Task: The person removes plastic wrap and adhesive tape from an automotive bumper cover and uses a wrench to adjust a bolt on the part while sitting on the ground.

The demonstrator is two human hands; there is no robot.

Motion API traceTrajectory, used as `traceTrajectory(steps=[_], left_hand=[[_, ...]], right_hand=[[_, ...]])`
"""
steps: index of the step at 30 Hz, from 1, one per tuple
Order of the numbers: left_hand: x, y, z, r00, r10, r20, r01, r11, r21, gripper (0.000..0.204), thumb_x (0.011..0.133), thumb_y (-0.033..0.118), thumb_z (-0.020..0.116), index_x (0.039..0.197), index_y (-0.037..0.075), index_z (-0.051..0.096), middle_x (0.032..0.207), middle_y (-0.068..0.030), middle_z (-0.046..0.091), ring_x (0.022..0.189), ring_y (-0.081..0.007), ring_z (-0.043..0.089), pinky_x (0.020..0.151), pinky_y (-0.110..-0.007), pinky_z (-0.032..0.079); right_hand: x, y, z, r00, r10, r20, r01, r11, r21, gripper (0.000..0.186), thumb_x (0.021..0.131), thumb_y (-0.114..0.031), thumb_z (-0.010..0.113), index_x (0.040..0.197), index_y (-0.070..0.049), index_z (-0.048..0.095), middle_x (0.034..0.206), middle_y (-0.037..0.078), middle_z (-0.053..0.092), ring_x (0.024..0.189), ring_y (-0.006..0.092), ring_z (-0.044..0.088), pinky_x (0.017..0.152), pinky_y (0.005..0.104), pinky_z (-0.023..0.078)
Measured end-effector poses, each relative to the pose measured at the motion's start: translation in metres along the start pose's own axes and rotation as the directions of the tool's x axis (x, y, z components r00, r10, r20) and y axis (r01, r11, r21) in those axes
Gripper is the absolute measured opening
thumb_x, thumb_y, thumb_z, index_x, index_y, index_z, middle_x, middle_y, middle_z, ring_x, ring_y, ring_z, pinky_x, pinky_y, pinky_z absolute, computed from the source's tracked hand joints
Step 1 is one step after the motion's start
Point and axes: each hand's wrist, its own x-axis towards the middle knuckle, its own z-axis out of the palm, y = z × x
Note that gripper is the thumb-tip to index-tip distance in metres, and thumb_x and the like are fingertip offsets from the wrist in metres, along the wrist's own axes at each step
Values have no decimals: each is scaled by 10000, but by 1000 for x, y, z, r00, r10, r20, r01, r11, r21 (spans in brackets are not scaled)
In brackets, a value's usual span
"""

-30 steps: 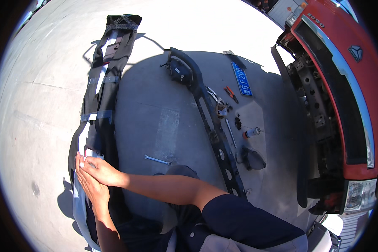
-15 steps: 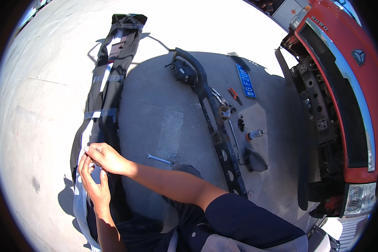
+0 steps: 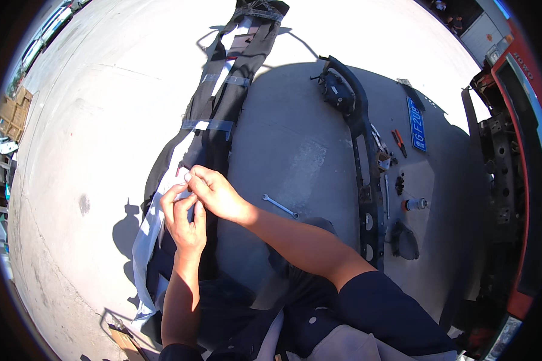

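Note:
A long bundle (image 3: 220,141) in dark cloth and white wrapping, bound with clear tape, stretches away on the ground ahead of me. Over its near part my left hand (image 3: 184,219) and my right hand (image 3: 218,195) meet at the fingertips. Both have bent fingers pinched together. Whatever lies between them is too small or too covered to name. The white wrapping (image 3: 149,240) hangs loose beside my left forearm. To the right of the hands, a combination wrench (image 3: 280,206) rests on the concrete.
Right of the bundle lies a long black metal beam (image 3: 365,174) with a lamp (image 3: 337,91) at its far end. Beyond it are orange-handled pliers (image 3: 398,143), a blue plate (image 3: 416,125), a cylindrical tool (image 3: 415,204) and a black lamp-like part (image 3: 404,242). A red truck (image 3: 533,240) stands far right.
The view has swung left, so the bundle, beam and truck sit farther right in it. My hands stay pinched together over the bundle, with the fingers slightly shifted.

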Motion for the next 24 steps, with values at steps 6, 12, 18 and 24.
traceTrajectory(steps=[6,12,18,24], left_hand=[[9,7,-9,997,-11,75,10,1000,17,164,838,76,708,985,26,653,1184,-123,557,1090,-307,595,873,-406,509],[10,-8,-21,977,-180,118,188,980,-64,124,890,5,628,1014,8,629,1076,-133,600,947,-274,648,674,-320,554],[3,-20,-28,967,-198,160,199,980,9,89,903,39,625,989,16,633,981,-118,639,809,-279,675,686,-343,551],[-8,-35,-33,930,-262,256,248,965,87,105,909,63,625,1007,26,639,966,-114,655,783,-267,675,673,-341,540]], right_hand=[[-1,-31,-17,999,-39,-19,34,973,-227,162,915,-95,557,1034,8,598,896,115,699,789,199,687,743,324,538],[7,-60,-38,982,25,-189,-31,999,-27,147,967,-61,528,1078,-3,605,896,70,705,621,72,624,483,217,475],[13,-89,-103,912,-176,-370,122,979,-166,305,1026,-261,552,883,-8,641,548,-3,499,429,36,407,403,194,302],[-6,-111,-151,777,-324,-540,238,945,-225,579,1060,-481,350,747,-53,582,512,6,439,425,56,373,414,230,278]])
